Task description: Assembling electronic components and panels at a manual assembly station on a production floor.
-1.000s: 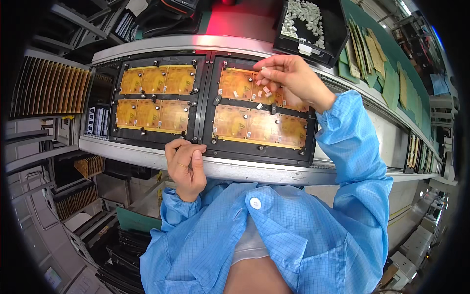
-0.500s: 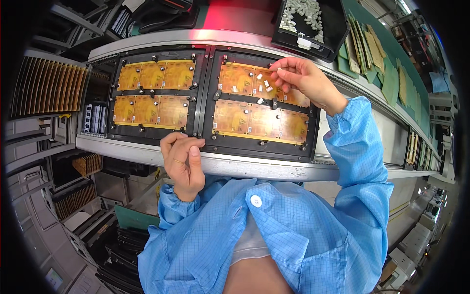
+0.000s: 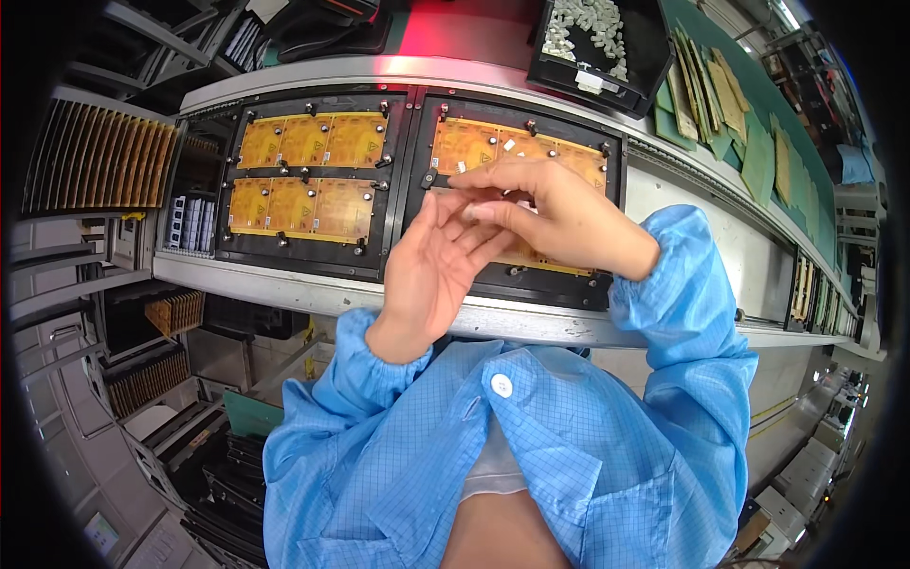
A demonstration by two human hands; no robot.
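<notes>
Over the right-hand black fixture frame (image 3: 398,190), my two hands meet. My left hand (image 3: 425,270) is palm up, its fingers stretched out and slightly curled, with nothing clearly in it. Just above its fingertips, my right hand (image 3: 559,213) has thumb and fingers pinched on what looks like a small white connector, mostly hidden by the fingers. Beneath the hands lie amber circuit boards (image 3: 460,142); the nearer row is largely covered. A few loose white connectors (image 3: 509,145) lie on the far row.
Another group of amber boards (image 3: 303,207) sits in the left fixture. Beyond the metal rail (image 3: 474,68) stands a black bin (image 3: 542,76) of white connectors. Green and brown boards (image 3: 725,104) stand at the far right; a rack of boards (image 3: 100,156) is at left.
My right hand has come nearer and left from the far row of boards. My left hand has risen rightward from the front rail and opened palm up, so the hands now meet.
</notes>
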